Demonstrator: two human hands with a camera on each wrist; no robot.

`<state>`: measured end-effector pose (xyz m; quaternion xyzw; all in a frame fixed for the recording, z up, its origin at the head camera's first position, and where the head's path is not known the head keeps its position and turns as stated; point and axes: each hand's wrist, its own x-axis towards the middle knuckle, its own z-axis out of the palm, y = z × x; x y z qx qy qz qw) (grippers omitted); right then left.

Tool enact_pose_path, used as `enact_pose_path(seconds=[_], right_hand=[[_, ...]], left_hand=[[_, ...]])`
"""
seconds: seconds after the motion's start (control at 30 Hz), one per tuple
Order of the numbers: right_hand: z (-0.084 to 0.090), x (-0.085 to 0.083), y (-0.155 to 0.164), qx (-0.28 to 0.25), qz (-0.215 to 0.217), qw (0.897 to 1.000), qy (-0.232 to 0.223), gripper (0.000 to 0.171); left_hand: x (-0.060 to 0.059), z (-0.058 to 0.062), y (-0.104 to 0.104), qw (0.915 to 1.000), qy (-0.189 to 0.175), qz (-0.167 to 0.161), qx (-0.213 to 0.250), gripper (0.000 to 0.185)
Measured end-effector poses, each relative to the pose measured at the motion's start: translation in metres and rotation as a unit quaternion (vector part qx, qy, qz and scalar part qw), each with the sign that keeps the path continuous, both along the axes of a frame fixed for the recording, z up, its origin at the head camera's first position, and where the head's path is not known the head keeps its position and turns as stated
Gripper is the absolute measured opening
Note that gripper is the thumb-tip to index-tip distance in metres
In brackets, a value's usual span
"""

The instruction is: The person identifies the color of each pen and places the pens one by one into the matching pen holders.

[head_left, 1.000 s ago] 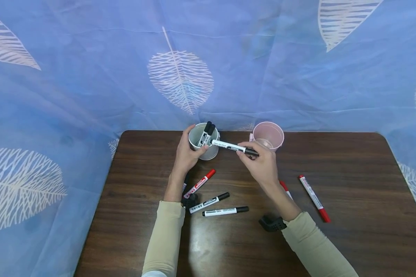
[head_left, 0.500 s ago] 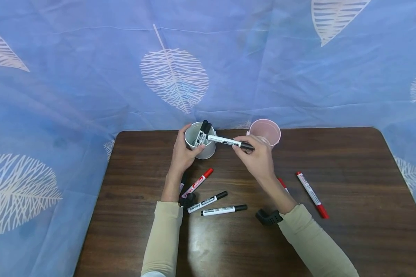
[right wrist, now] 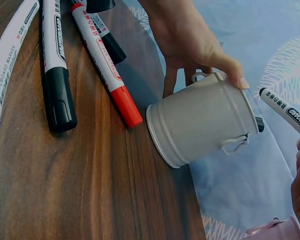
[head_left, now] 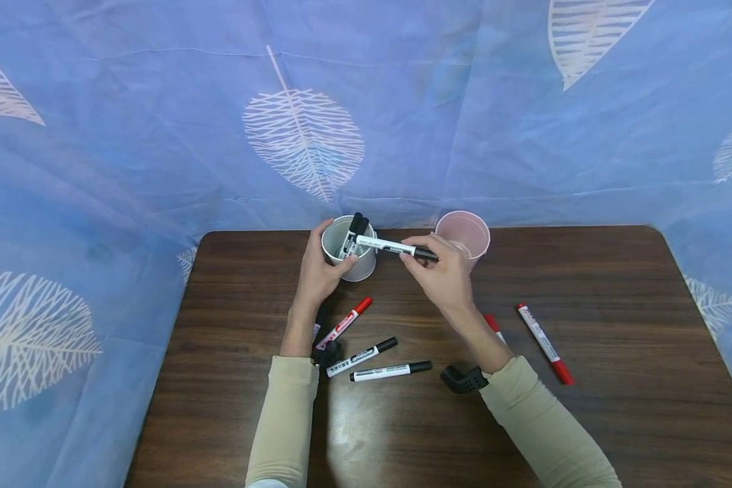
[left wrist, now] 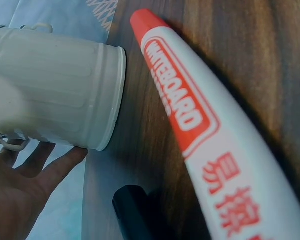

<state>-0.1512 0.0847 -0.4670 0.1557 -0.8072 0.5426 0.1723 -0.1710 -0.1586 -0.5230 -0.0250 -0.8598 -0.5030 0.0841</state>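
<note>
My left hand [head_left: 326, 261] grips a small white bucket cup [head_left: 349, 252] at the table's back; two black-capped markers stand in it. My right hand [head_left: 419, 257] pinches a black marker [head_left: 390, 247] by its capped end, held nearly level, its far end over the cup's rim. The right wrist view shows the cup [right wrist: 205, 120], my left hand's fingers [right wrist: 190, 42] round it and the held marker [right wrist: 285, 112] beside it. The left wrist view shows the cup [left wrist: 55, 90], my palm [left wrist: 20, 195] and a red marker [left wrist: 200, 125] close up.
A pink cup [head_left: 463, 232] stands right of the white one. On the brown table [head_left: 616, 291] lie a red marker [head_left: 344, 324], two black markers [head_left: 360, 357] [head_left: 390, 371], and two red markers [head_left: 539, 342] [head_left: 493, 325] by my right forearm. Blue leaf-print cloth hangs behind.
My right hand has carried the black marker to the left, so its far end now reaches over the white cup's rim. The left hand keeps hold of the cup.
</note>
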Motion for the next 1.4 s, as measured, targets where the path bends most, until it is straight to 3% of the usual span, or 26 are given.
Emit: enact_pose_path(seconds=[0.27,1.4], right_hand=[[0.002,0.004,-0.005,0.007,0.004,0.999,-0.032,0.02],[0.009,-0.01,-0.015,0.072,0.007,0.997,-0.028,0.019]], left_hand=[[0.003,0.0,0.0,0.9999,-0.006,-0.003,-0.013,0.086],[0.005,0.0,-0.003,0.9998,0.005,-0.003,-0.02,0.087]])
